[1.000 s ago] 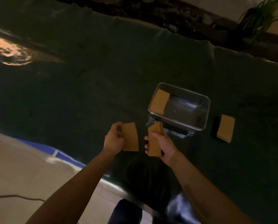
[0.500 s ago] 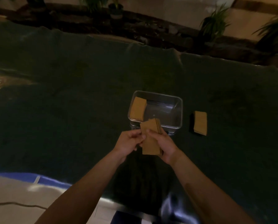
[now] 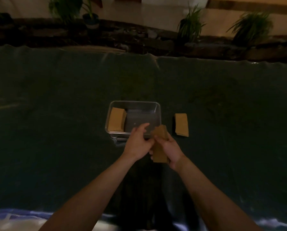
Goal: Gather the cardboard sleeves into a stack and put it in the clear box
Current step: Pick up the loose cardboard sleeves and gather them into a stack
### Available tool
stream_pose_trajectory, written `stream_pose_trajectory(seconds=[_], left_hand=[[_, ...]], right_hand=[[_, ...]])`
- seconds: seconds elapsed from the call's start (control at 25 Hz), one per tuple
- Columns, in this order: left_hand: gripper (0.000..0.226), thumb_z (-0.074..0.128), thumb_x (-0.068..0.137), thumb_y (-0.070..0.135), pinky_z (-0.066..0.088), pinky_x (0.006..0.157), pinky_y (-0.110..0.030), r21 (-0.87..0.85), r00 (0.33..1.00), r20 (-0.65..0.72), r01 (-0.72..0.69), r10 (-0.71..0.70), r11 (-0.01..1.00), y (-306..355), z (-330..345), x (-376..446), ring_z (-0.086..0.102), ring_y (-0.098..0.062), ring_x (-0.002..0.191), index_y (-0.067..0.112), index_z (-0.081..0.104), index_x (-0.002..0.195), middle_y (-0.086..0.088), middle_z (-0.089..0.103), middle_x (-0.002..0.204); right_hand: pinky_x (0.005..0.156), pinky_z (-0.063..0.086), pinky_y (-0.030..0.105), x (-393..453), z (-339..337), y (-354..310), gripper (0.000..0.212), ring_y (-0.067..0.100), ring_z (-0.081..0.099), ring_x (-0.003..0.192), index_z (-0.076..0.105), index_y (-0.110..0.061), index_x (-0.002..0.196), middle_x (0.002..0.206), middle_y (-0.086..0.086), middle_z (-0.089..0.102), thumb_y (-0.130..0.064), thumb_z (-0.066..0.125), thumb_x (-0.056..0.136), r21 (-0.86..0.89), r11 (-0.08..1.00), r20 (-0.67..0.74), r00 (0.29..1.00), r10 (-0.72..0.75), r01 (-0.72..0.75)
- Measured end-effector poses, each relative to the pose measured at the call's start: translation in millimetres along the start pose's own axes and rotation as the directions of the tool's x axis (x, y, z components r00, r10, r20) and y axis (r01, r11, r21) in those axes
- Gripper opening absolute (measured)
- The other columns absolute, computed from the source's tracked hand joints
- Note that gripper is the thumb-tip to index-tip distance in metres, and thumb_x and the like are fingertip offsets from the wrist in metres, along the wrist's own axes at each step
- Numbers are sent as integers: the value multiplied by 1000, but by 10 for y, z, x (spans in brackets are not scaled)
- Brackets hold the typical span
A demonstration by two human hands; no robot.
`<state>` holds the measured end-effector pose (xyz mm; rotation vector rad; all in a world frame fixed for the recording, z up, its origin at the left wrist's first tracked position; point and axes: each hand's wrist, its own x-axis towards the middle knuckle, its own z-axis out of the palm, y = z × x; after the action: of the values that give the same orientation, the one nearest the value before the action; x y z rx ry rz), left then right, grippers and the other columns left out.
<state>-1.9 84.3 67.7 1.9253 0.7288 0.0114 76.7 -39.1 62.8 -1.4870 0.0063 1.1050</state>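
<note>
Gathering step — right hand (image 3: 170, 146) clamped on a cardboard sleeve stack (image 3: 159, 147) just before the clear box (image 3: 158, 114); left hand (image 3: 137, 141) fingers loose, squaring it. Next — lower it in.

No text, label, brand, number or sign can be read anywhere in this dim view. The cardboard sleeves (image 3: 159, 144) show plain brown faces, the clear box (image 3: 157, 114) just beyond them carries no visible marking, and the dark cloth (image 3: 56, 130) beneath is unmarked.
</note>
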Motion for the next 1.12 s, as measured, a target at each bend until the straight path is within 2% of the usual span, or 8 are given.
stream_pose_trajectory(seconds=[0.12,0.24,0.36,0.48,0.56,0.72,0.96,1.12], left_hand=[[72,62,83,51,51,82,-35,-420,952,264,257,-154,870,291,151,149,56,-15,103,49,26,146,7,43,130],[52,61,82,60,56,74,-38,-278,957,270,179,-102,944,555,480,310,57,-21,108,51,41,129,10,52,121],[25,64,84,51,56,80,-41,-264,984,177,63,-15,962,756,726,520,60,-13,104,47,54,107,11,61,112],[28,65,82,52,57,73,-34,-194,991,124,-29,54,981,945,829,673,56,-10,105,49,52,107,15,57,111],[30,65,79,57,56,71,-30,-209,996,70,-42,58,977,1069,931,733,56,-9,106,52,51,105,17,56,110],[33,66,78,57,53,72,-29,-266,990,131,-8,44,964,1163,1110,796,54,-5,103,56,52,107,20,56,111],[32,68,79,51,55,90,-44,-245,998,57,-4,19,969,1087,1180,957,57,-2,100,53,54,107,20,59,105],[36,66,77,57,53,91,-37,-170,997,26,-61,66,984,1014,1175,1047,58,1,98,52,53,109,19,61,102]], right_hand=[[57,59,32,66,-215,-93,29,16,69,63,55,-42,118,91,6,73,-32,60,92,-192,979,40,997,-61,67],[60,61,34,133,-407,-207,39,17,69,68,45,-37,132,96,7,72,-34,55,94,-361,919,66,988,-142,156],[73,62,42,154,-733,-372,46,19,67,93,43,-47,129,111,1,63,-29,59,91,-295,947,112,989,-101,130],[81,60,49,164,-1068,-579,52,27,60,111,49,-54,113,126,1,54,-19,69,81,-107,994,224,973,58,-34],[79,62,47,213,-1246,-658,58,27,63,112,49,-50,122,131,2,53,-13,70,83,-41,999,232,972,37,-29],[85,59,47,283,-1378,-668,65,20,62,111,37,-40,143,133,0,55,-24,68,88,-157,987,151,988,-13,37],[72,62,36,382,-1313,-672,42,13,63,104,47,-47,130,125,-6,58,-30,60,94,-140,990,139,990,-8,27],[72,62,37,433,-1238,-656,24,15,62,108,52,-59,104,120,-10,59,-37,55,95,-121,992,86,996,-35,45]])
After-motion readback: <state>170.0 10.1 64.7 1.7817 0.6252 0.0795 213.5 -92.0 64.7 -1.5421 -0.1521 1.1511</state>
